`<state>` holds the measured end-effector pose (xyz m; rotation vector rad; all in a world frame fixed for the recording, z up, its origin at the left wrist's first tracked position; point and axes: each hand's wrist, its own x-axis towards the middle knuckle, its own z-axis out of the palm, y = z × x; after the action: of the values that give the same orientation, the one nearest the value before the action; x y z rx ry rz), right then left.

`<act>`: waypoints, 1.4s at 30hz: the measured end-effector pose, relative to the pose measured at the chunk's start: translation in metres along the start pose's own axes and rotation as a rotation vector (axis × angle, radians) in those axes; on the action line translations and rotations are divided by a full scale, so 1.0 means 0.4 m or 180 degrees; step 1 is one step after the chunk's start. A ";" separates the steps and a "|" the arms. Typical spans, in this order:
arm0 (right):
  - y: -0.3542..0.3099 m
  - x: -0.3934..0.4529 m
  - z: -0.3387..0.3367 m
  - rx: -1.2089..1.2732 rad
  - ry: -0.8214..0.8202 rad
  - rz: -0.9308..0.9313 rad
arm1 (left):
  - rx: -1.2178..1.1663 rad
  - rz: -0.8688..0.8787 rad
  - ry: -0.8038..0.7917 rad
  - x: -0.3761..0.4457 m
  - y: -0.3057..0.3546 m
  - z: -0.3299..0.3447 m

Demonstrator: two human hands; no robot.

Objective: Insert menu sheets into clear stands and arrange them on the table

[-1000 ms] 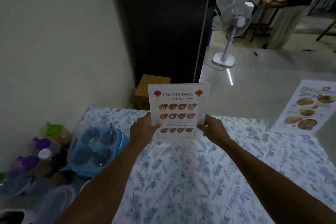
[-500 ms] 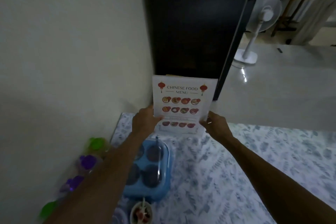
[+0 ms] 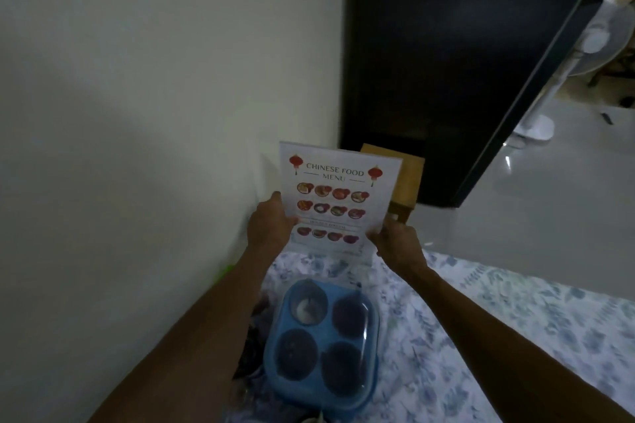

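A clear menu stand (image 3: pixel 338 196) holds a white sheet headed "Chinese Food Menu" with red lanterns and rows of dish photos. It stands upright at the far left corner of the table (image 3: pixel 498 319), close to the wall. My left hand (image 3: pixel 269 225) grips its lower left edge. My right hand (image 3: pixel 398 244) grips its lower right edge. The stand's base is partly hidden by my hands, so I cannot tell whether it touches the floral tablecloth.
A blue four-compartment condiment container (image 3: pixel 324 340) with a clear lid sits just in front of the stand, between my forearms. A wooden box (image 3: pixel 405 178) stands behind the table by a dark panel. A white floor fan (image 3: pixel 584 55) stands far right.
The stand has moved left toward the wall-side corner of the table, and my view has turned left with it. Both hands keep their hold.
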<state>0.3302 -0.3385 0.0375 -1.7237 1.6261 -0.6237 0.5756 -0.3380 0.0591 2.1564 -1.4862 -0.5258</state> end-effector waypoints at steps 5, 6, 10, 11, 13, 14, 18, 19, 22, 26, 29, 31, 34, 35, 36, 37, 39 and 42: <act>-0.037 0.033 0.073 0.0030 0.0017 -0.0033 | -0.0396 -0.0578 0.0393 0.015 -0.006 0.010; -0.040 0.038 0.080 0.0045 0.0039 -0.0038 | -0.0472 -0.0615 0.0441 0.012 -0.003 0.015; -0.033 0.038 0.082 0.0061 0.0033 -0.0085 | -0.0785 -0.0584 0.0556 -0.007 -0.004 0.048; -0.032 0.036 0.080 0.0055 0.0015 -0.0087 | -0.0803 -0.0561 0.0603 -0.010 -0.006 0.055; -0.032 0.035 0.077 0.0068 0.0012 -0.0099 | -0.0721 -0.0549 0.0646 -0.013 -0.007 0.064; -0.032 0.035 0.077 0.0080 0.0010 -0.0112 | -0.0649 -0.0563 0.0654 -0.014 -0.005 0.065; -0.034 0.037 0.079 0.0058 -0.0023 -0.0071 | -0.0166 -0.0495 0.0564 -0.024 0.003 0.052; -0.035 0.037 0.078 0.0037 -0.0029 -0.0066 | -0.0024 -0.0436 0.0538 -0.025 0.001 0.047; -0.040 0.045 0.081 -0.0012 -0.0055 -0.0038 | 0.0395 -0.0338 0.0517 -0.017 -0.005 0.029; -0.054 0.048 0.102 0.0042 -0.0036 -0.0036 | 0.0927 -0.0218 0.0207 -0.008 -0.029 0.005; -0.054 0.049 0.110 0.0099 -0.0034 -0.0003 | 0.1119 -0.0175 0.0111 -0.014 -0.050 -0.003; -0.053 0.053 0.107 0.0106 -0.0054 0.0035 | 0.1185 -0.0189 0.0139 -0.016 -0.052 -0.005; -0.058 0.050 0.106 0.0112 -0.0039 0.0058 | 0.1311 -0.0189 0.0127 -0.022 -0.054 -0.006; -0.060 0.047 0.106 0.0095 -0.0038 0.0065 | 0.1388 -0.0150 0.0089 -0.023 -0.057 -0.007; -0.062 0.045 0.105 0.0077 -0.0046 0.0071 | 0.1482 -0.0123 0.0014 -0.030 -0.054 -0.012; -0.063 0.044 0.104 0.0042 -0.0058 0.0072 | 0.1549 -0.0089 -0.0049 -0.034 -0.055 -0.014; -0.064 0.046 0.099 -0.0005 -0.0115 0.0079 | 0.1601 -0.0041 -0.0158 -0.039 -0.056 -0.020; -0.068 0.039 0.089 -0.0150 -0.0192 0.0024 | 0.1533 0.0011 -0.0286 -0.055 -0.060 -0.034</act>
<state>0.3763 -0.3487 0.0327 -1.7528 1.6165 -0.5287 0.5938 -0.3080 0.0574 2.5136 -1.8116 -0.2837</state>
